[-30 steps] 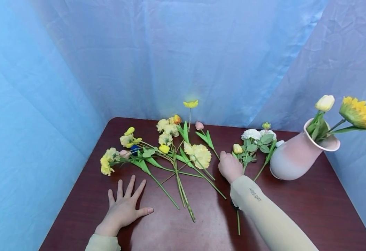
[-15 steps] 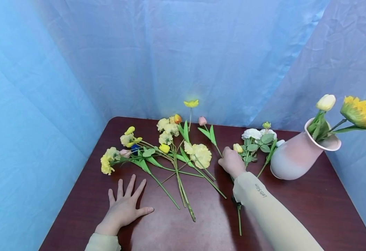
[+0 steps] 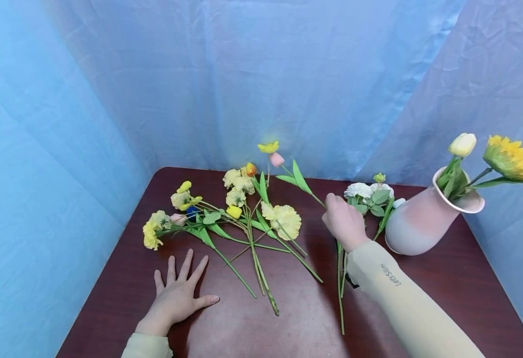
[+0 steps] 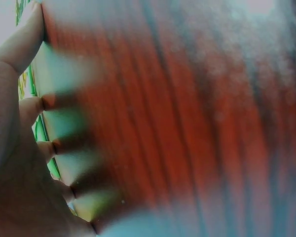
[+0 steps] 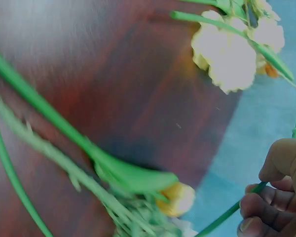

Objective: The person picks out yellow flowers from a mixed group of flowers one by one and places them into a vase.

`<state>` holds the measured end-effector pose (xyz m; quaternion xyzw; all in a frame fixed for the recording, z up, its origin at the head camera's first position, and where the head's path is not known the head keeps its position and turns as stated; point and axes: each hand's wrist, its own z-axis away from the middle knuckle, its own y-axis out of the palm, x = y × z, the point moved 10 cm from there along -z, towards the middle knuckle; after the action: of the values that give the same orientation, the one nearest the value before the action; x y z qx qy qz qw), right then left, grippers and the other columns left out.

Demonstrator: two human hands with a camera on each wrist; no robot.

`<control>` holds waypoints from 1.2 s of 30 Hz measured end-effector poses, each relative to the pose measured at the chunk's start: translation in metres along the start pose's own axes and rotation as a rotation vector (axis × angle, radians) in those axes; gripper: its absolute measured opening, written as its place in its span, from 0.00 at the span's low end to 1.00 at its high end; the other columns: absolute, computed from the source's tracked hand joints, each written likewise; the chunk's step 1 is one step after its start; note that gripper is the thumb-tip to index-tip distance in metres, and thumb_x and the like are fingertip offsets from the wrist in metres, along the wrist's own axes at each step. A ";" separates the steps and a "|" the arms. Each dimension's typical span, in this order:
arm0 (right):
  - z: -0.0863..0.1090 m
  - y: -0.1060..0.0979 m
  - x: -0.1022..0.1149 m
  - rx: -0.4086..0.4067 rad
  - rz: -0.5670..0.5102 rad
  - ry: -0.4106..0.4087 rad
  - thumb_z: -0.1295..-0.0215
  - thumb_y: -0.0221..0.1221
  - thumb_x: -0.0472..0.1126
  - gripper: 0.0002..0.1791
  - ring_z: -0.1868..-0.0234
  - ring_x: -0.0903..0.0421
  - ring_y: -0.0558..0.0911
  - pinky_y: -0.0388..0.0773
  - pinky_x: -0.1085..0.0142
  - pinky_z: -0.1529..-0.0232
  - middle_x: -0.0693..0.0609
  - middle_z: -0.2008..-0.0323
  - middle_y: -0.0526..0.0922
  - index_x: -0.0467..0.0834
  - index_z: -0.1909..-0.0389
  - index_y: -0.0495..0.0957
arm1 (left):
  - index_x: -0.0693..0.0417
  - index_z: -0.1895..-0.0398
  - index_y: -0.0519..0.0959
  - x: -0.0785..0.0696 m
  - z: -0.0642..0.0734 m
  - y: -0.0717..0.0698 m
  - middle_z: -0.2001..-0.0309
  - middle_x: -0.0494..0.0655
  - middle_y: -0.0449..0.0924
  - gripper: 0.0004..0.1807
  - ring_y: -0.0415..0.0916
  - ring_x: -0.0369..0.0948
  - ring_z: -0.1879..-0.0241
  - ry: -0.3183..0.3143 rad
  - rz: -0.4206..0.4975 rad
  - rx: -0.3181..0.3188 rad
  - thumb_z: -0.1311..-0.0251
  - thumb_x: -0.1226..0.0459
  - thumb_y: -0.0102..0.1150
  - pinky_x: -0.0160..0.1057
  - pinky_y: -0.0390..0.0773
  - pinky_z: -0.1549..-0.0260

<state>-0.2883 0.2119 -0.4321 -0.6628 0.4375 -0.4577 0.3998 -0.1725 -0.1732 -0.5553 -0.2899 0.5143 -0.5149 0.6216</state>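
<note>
The right hand [image 3: 345, 221] pinches the green stem [image 5: 227, 216] of a pink tulip [image 3: 276, 159], its bloom tilted up and leftward in the head view. In the right wrist view, thumb and fingertips close on that stem. The left hand [image 3: 174, 304] rests flat on the table with fingers spread; its fingers also show at the edge of the left wrist view. Just ahead of it lies a loose spread of flowers, among them a pale yellow ruffled flower [image 3: 286, 222] and a yellow tulip [image 3: 234, 212]. White roses [image 3: 358, 190] lie beyond the right hand, their stems partly hidden by it.
A pink and white vase [image 3: 415, 223] stands tilted-looking at the right, holding a cream tulip [image 3: 463, 144] and a sunflower [image 3: 513, 159]. A blue object [image 3: 192, 214] lies among the left flowers. Blue curtains [image 3: 261, 74] surround the dark red table [image 3: 288, 328].
The right hand has risen and moved slightly right, lifting the pink tulip off the table. Its bloom now points further up and left. The left hand has stayed in place.
</note>
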 end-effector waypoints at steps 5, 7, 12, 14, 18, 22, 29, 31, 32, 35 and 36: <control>0.000 -0.031 0.010 -0.119 0.084 -0.108 0.43 0.52 0.24 0.12 0.87 0.50 0.62 0.55 0.61 0.87 0.47 0.79 0.64 0.41 0.73 0.60 | 0.36 0.17 0.52 0.002 0.001 0.002 0.16 0.55 0.34 0.59 0.25 0.72 0.23 -0.005 0.005 0.006 0.49 0.26 0.61 0.82 0.29 0.38; 0.000 -0.040 0.010 -0.139 0.097 -0.119 0.43 0.53 0.24 0.12 0.87 0.51 0.61 0.54 0.61 0.87 0.47 0.79 0.63 0.41 0.73 0.60 | 0.35 0.17 0.52 0.002 0.001 0.003 0.16 0.55 0.34 0.59 0.25 0.72 0.23 -0.008 0.007 0.010 0.49 0.26 0.61 0.82 0.29 0.38; 0.002 -0.052 0.009 -0.148 0.100 -0.113 0.43 0.53 0.25 0.11 0.87 0.51 0.61 0.55 0.61 0.87 0.47 0.78 0.63 0.41 0.73 0.62 | 0.35 0.17 0.52 0.003 0.001 0.004 0.16 0.55 0.34 0.59 0.24 0.72 0.23 -0.012 0.008 0.015 0.50 0.25 0.61 0.82 0.28 0.38; 0.003 -0.053 0.007 -0.126 0.089 -0.100 0.42 0.54 0.26 0.11 0.86 0.50 0.63 0.56 0.60 0.87 0.47 0.78 0.64 0.41 0.72 0.62 | 0.35 0.17 0.52 0.003 0.001 0.004 0.16 0.55 0.33 0.59 0.24 0.72 0.23 -0.013 0.007 0.016 0.50 0.25 0.61 0.82 0.28 0.38; 0.008 -0.053 -0.003 -0.077 0.062 -0.053 0.39 0.54 0.27 0.10 0.85 0.50 0.65 0.59 0.59 0.86 0.47 0.77 0.66 0.41 0.70 0.63 | 0.35 0.17 0.52 0.002 0.000 0.004 0.16 0.55 0.33 0.60 0.24 0.72 0.23 -0.014 0.005 0.018 0.50 0.25 0.61 0.82 0.28 0.38; 0.014 -0.053 -0.022 -0.058 0.031 0.025 0.40 0.53 0.28 0.09 0.85 0.47 0.66 0.62 0.56 0.85 0.45 0.77 0.68 0.41 0.71 0.63 | 0.35 0.17 0.52 0.002 -0.001 0.004 0.16 0.55 0.33 0.60 0.24 0.72 0.23 -0.011 0.007 0.021 0.51 0.25 0.61 0.82 0.27 0.38; 0.032 -0.046 -0.065 -0.029 -0.059 0.128 0.44 0.51 0.27 0.08 0.82 0.44 0.68 0.64 0.52 0.79 0.43 0.80 0.68 0.38 0.70 0.61 | 0.36 0.17 0.52 0.001 -0.001 0.003 0.16 0.55 0.33 0.59 0.24 0.72 0.23 0.001 0.009 0.016 0.50 0.25 0.61 0.82 0.28 0.39; 0.039 -0.041 -0.075 -0.016 -0.083 0.156 0.45 0.51 0.27 0.09 0.82 0.43 0.70 0.65 0.51 0.80 0.42 0.82 0.69 0.37 0.68 0.61 | 0.36 0.17 0.52 0.002 -0.001 0.003 0.16 0.55 0.33 0.59 0.24 0.72 0.23 0.003 0.009 0.015 0.50 0.25 0.60 0.82 0.28 0.39; 0.043 -0.038 -0.079 -0.004 -0.093 0.170 0.45 0.52 0.27 0.10 0.82 0.43 0.71 0.65 0.50 0.80 0.41 0.82 0.70 0.37 0.66 0.61 | 0.36 0.17 0.52 0.002 -0.001 0.003 0.16 0.55 0.33 0.59 0.24 0.72 0.23 0.003 0.009 0.014 0.50 0.25 0.60 0.82 0.28 0.38; 0.055 -0.026 -0.091 0.064 -0.131 0.222 0.44 0.53 0.27 0.13 0.83 0.45 0.72 0.67 0.52 0.80 0.41 0.82 0.72 0.36 0.63 0.59 | 0.36 0.17 0.52 0.002 -0.001 0.003 0.16 0.55 0.33 0.59 0.23 0.72 0.23 0.002 0.008 0.016 0.50 0.25 0.60 0.82 0.28 0.38; 0.059 -0.021 -0.094 0.097 -0.151 0.244 0.43 0.54 0.27 0.13 0.84 0.46 0.73 0.68 0.53 0.80 0.42 0.83 0.73 0.36 0.62 0.59 | 0.35 0.17 0.52 0.002 -0.001 0.003 0.16 0.55 0.33 0.59 0.23 0.72 0.23 0.001 0.008 0.018 0.49 0.25 0.60 0.82 0.28 0.38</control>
<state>-0.2461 0.3151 -0.4522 -0.6133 0.4092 -0.5840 0.3396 -0.1721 -0.1742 -0.5591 -0.2822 0.5111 -0.5171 0.6259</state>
